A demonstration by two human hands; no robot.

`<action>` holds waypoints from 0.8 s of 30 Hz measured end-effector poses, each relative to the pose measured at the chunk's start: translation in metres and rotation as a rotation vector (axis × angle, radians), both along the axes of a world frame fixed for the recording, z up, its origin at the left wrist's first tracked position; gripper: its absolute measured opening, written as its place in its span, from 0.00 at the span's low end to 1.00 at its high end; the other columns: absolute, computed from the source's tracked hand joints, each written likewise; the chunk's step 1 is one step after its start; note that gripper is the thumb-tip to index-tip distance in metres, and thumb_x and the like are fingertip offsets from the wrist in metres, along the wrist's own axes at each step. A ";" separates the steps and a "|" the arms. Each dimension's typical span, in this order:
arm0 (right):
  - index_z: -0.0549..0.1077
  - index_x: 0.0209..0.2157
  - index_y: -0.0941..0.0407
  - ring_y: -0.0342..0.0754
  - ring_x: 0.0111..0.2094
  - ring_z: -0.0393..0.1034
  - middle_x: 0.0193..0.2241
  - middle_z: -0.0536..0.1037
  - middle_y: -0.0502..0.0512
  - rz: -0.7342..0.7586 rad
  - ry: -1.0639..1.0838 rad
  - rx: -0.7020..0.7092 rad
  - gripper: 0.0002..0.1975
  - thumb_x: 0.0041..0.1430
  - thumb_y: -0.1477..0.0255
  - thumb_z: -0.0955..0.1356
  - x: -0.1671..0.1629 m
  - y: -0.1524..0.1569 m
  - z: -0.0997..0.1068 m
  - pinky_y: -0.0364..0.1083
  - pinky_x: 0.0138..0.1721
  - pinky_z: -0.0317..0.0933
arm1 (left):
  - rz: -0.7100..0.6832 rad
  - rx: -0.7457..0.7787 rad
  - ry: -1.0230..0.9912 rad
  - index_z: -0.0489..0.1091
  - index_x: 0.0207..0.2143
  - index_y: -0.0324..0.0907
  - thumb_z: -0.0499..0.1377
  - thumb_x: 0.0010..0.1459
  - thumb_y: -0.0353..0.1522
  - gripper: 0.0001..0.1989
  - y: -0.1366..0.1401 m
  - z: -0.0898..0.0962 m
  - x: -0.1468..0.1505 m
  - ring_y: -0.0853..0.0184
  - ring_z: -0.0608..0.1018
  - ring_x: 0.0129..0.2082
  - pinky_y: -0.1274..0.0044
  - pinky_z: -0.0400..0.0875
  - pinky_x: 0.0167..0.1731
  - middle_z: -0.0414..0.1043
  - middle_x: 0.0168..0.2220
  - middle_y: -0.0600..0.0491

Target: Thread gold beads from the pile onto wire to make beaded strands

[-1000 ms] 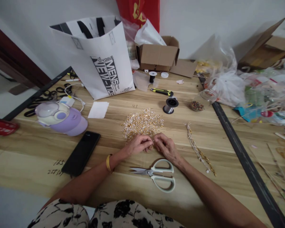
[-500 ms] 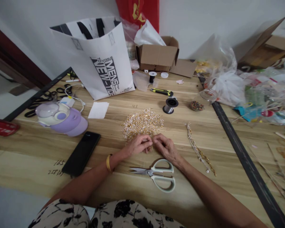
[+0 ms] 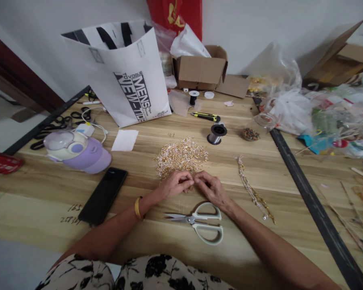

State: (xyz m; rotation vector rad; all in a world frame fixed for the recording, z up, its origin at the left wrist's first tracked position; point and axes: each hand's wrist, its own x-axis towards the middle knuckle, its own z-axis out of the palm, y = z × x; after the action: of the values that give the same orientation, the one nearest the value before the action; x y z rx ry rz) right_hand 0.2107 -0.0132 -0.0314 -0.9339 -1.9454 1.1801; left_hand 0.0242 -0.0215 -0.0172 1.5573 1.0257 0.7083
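Observation:
My left hand [image 3: 178,182] and my right hand [image 3: 209,185] meet fingertip to fingertip at the near edge of a pile of small gold and clear beads [image 3: 181,155]. Both hands are closed in a pinch. What lies between the fingers is too small to make out; a bit of gold shows just below the left fingertips. Close in front of the hands lie scissors [image 3: 191,219] with pale handles, blades pointing left. Right of my right hand rests a bundle of gold and silver chains [image 3: 250,187].
Behind the beads stand a spool of wire [image 3: 217,133], a yellow-black box cutter [image 3: 205,117] and a black thread spool [image 3: 194,98]. A phone [image 3: 103,196] and a purple bottle [image 3: 78,151] lie left. A white bag [image 3: 133,80] and a cardboard box [image 3: 199,72] stand at the back.
The left fingers have drawn in slightly, and less shows beneath them. Otherwise both hands stay at the same spot; the view has shifted a little.

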 end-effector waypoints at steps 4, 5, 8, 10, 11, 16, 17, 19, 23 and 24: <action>0.68 0.33 0.58 0.42 0.25 0.60 0.24 0.67 0.49 -0.006 0.010 0.013 0.12 0.64 0.65 0.61 -0.001 -0.001 0.001 0.40 0.27 0.55 | 0.032 0.068 0.046 0.70 0.28 0.36 0.58 0.55 0.34 0.09 0.002 0.000 -0.001 0.71 0.72 0.25 0.81 0.66 0.28 0.70 0.23 0.53; 0.68 0.33 0.58 0.41 0.25 0.60 0.24 0.67 0.49 -0.009 0.014 0.018 0.12 0.64 0.65 0.61 -0.001 -0.001 0.001 0.40 0.27 0.55 | 0.041 0.071 0.045 0.70 0.28 0.35 0.58 0.54 0.34 0.09 0.002 0.000 -0.002 0.71 0.72 0.26 0.81 0.66 0.28 0.71 0.24 0.53; 0.68 0.33 0.58 0.41 0.24 0.59 0.24 0.67 0.49 -0.017 0.028 0.016 0.12 0.63 0.65 0.61 -0.001 -0.001 0.001 0.40 0.26 0.54 | 0.064 0.034 0.011 0.70 0.26 0.35 0.60 0.53 0.34 0.10 0.002 0.002 -0.002 0.71 0.72 0.26 0.81 0.66 0.28 0.71 0.24 0.53; 0.68 0.34 0.58 0.41 0.24 0.59 0.24 0.67 0.49 -0.026 0.030 0.002 0.11 0.63 0.65 0.61 -0.001 -0.001 0.001 0.40 0.25 0.54 | 0.078 -0.018 -0.044 0.70 0.26 0.35 0.60 0.52 0.36 0.11 0.002 0.003 -0.001 0.72 0.72 0.24 0.81 0.66 0.27 0.70 0.23 0.53; 0.69 0.35 0.58 0.41 0.23 0.58 0.24 0.67 0.49 -0.030 0.028 -0.005 0.11 0.63 0.65 0.61 -0.001 -0.001 0.002 0.40 0.25 0.54 | 0.085 -0.042 -0.073 0.69 0.26 0.35 0.60 0.52 0.36 0.12 0.002 0.004 -0.001 0.72 0.72 0.23 0.81 0.66 0.26 0.70 0.23 0.53; 0.71 0.34 0.58 0.40 0.22 0.58 0.23 0.67 0.49 -0.062 0.002 0.005 0.11 0.62 0.65 0.62 0.000 -0.001 0.003 0.40 0.23 0.53 | 0.125 -0.079 -0.135 0.68 0.26 0.36 0.61 0.51 0.37 0.12 0.003 0.004 -0.001 0.72 0.73 0.23 0.81 0.67 0.26 0.69 0.23 0.54; 0.71 0.34 0.58 0.41 0.22 0.58 0.23 0.68 0.49 -0.067 0.001 0.009 0.11 0.62 0.65 0.63 0.000 -0.001 0.003 0.40 0.23 0.53 | 0.135 -0.064 -0.127 0.68 0.26 0.36 0.61 0.51 0.36 0.11 0.004 0.004 -0.001 0.72 0.73 0.24 0.81 0.67 0.26 0.69 0.23 0.54; 0.71 0.34 0.58 0.41 0.23 0.59 0.24 0.69 0.50 -0.071 0.002 0.019 0.11 0.61 0.66 0.63 0.000 -0.001 0.003 0.41 0.24 0.54 | 0.151 -0.019 -0.102 0.69 0.25 0.36 0.60 0.52 0.34 0.09 0.004 0.004 -0.002 0.72 0.72 0.25 0.81 0.65 0.27 0.70 0.24 0.54; 0.72 0.33 0.58 0.43 0.25 0.61 0.25 0.69 0.52 -0.069 -0.006 0.077 0.09 0.60 0.67 0.64 0.000 0.000 0.003 0.41 0.25 0.55 | 0.164 0.039 -0.067 0.69 0.24 0.36 0.59 0.52 0.31 0.07 0.004 0.008 -0.003 0.72 0.71 0.26 0.81 0.64 0.29 0.70 0.24 0.54; 0.72 0.32 0.58 0.43 0.26 0.61 0.25 0.68 0.52 -0.064 -0.010 0.093 0.09 0.60 0.67 0.64 -0.001 0.000 0.004 0.42 0.25 0.55 | 0.163 0.040 -0.065 0.69 0.24 0.36 0.59 0.53 0.31 0.08 0.004 0.009 -0.003 0.72 0.71 0.26 0.81 0.65 0.29 0.70 0.24 0.54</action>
State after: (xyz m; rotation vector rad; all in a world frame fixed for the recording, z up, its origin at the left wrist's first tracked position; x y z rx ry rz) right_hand 0.2102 -0.0134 -0.0279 -0.9474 -1.9460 1.0415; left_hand 0.0208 -0.0176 -0.0083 1.4859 1.1042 0.8909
